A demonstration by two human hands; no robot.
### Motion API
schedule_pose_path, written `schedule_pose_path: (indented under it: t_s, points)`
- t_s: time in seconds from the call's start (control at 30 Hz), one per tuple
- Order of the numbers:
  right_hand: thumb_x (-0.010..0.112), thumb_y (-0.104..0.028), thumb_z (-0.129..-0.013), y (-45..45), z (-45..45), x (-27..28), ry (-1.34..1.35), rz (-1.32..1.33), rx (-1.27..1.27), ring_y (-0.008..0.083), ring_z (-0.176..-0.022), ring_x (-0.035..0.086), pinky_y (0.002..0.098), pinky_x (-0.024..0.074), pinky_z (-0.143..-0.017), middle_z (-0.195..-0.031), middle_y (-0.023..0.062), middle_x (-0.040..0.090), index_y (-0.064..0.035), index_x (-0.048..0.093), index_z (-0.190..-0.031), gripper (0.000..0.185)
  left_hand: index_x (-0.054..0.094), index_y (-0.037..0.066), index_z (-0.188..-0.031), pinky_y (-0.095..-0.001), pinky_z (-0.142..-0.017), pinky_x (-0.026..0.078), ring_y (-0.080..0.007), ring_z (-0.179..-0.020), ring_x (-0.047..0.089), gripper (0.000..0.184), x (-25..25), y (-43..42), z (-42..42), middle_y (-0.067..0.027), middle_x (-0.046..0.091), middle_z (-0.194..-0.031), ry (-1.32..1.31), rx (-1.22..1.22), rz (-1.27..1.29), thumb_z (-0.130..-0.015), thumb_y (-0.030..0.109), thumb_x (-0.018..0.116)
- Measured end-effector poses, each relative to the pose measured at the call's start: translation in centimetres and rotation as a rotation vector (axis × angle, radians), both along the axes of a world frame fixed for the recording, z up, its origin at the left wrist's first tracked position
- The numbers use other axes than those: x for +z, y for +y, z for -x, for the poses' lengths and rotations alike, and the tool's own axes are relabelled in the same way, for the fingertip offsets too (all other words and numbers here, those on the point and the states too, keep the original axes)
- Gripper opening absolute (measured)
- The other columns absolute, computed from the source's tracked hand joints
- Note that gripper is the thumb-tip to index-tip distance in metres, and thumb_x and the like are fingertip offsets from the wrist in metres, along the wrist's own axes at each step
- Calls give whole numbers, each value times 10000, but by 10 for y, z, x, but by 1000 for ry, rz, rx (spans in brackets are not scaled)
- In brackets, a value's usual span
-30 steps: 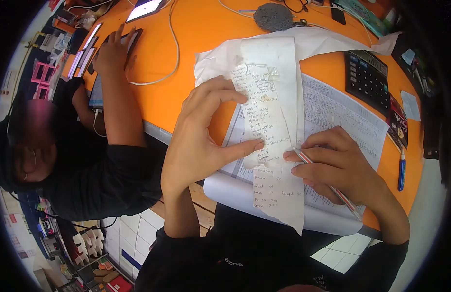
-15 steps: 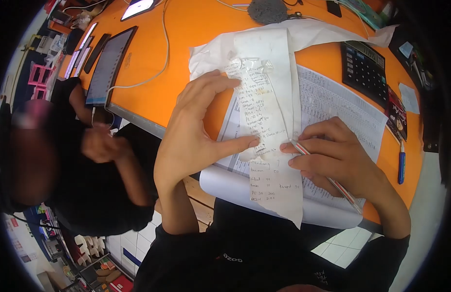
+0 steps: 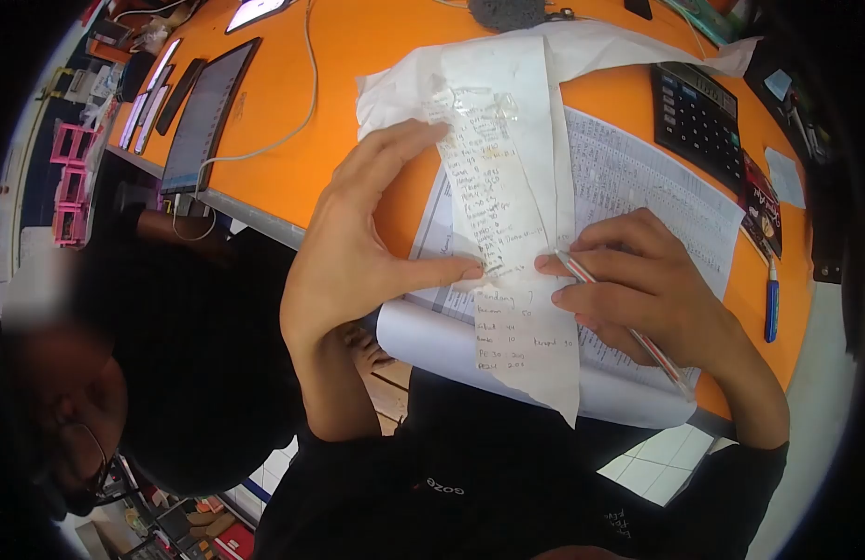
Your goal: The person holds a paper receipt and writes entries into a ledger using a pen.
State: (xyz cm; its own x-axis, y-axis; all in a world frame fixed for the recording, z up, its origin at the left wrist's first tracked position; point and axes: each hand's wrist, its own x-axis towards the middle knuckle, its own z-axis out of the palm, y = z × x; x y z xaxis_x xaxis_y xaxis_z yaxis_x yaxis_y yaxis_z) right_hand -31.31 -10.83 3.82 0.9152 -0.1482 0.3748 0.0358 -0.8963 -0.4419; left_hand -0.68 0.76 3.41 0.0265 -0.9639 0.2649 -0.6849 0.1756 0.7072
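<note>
A long strip of white paper [image 3: 524, 327] with handwritten lines lies over printed sheets [image 3: 628, 182] whose near edge curls up in a roll. Clear tape shines near the strip's top. My left hand [image 3: 348, 247] rests at the strip's left side, thumb and fingers spread wide, with the thumb tip touching the paper. In my right hand [image 3: 652, 289] is a striped pen [image 3: 664, 362], pinched between thumb and fingers. Its tip is close to the strip's right edge; whether it touches the paper I cannot tell.
A black calculator [image 3: 696, 131] lies at the right of the orange table [image 3: 264, 112], with a blue pen [image 3: 772, 301] nearer me. A tablet [image 3: 208, 121] with a white cable lies at the left. Beside me at left sits a person in black [image 3: 199, 364].
The person at left has leaned lower and closer to me, and their hands have dropped out of sight. My hands stay at the strip with little movement; the view has shifted slightly.
</note>
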Motion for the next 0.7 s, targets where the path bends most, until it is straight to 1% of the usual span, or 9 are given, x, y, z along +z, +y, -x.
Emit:
schedule_pose_path:
  t_s: [0.17,0.23,0.27,0.33,0.47,0.57,0.63,0.67,0.7]
  points:
    - [919,-130,-832,1,0,0,-10,0,1,272,-1154,702,401,545,-933,-1203,50,807,-133,773,-1099,304,627,25,-1546,-466,-1219,470,-367,-1416,618,1052,-3,0,-2,-194,642,-1513,24,-15,44,-608,211,1063]
    - [915,-128,-828,2,0,0,-13,19,0,273,-1150,702,402,546,-932,-1200,50,805,-133,773,-1101,307,592,26,-1590,-457,-1226,466,-338,-1398,624,1077,-5,1,-2,-185,610,-1546,96,-22,40,-623,155,1048]
    - [910,-131,-833,2,0,0,-5,32,0,273,-1159,700,402,546,-936,-1201,50,803,-134,773,-1102,301,592,26,-1590,-457,-1226,466,-338,-1398,624,1077,-6,1,-2,-185,610,-1546,94,-23,41,-623,155,1048]
    - [904,-135,-838,3,1,0,0,47,-4,274,-1167,697,403,546,-940,-1202,50,802,-134,774,-1104,296,545,31,-1642,-453,-1233,462,-315,-1393,625,1127,-6,1,-2,-181,571,-1585,181,-31,40,-630,114,1034]
    - [887,-146,-857,4,0,-2,-14,65,-6,271,-1195,685,400,542,-958,-1226,54,798,-134,778,-1102,268,503,33,-1681,-450,-1235,461,-306,-1386,629,1174,-5,2,-3,-178,542,-1607,189,-49,41,-629,86,1022]
    - [880,-151,-863,4,1,-2,-2,65,-8,269,-1203,682,393,537,-971,-1245,55,795,-136,781,-1102,259,498,27,-1684,-450,-1246,450,-304,-1384,633,1166,-7,2,-6,-168,536,-1618,174,-55,67,-635,67,1005]
    - [878,-152,-864,4,1,-2,18,64,-6,269,-1203,683,389,534,-977,-1253,56,794,-137,782,-1102,257,480,31,-1700,-457,-1265,430,-308,-1399,630,1115,-8,3,-7,-159,523,-1638,244,-63,68,-691,20,955]
    - [875,-157,-869,4,1,-4,12,74,-5,271,-1205,683,390,532,-983,-1257,55,793,-137,782,-1107,256,480,31,-1700,-457,-1265,430,-308,-1399,630,1115,-9,3,-7,-159,523,-1638,242,-66,72,-691,20,955]
    - [873,-161,-873,4,1,-4,6,82,-6,272,-1208,684,391,530,-988,-1261,54,792,-138,782,-1111,255,507,9,-1670,-448,-1268,424,-302,-1405,630,1035,-10,4,-7,-163,532,-1633,355,-56,83,-722,-12,919]
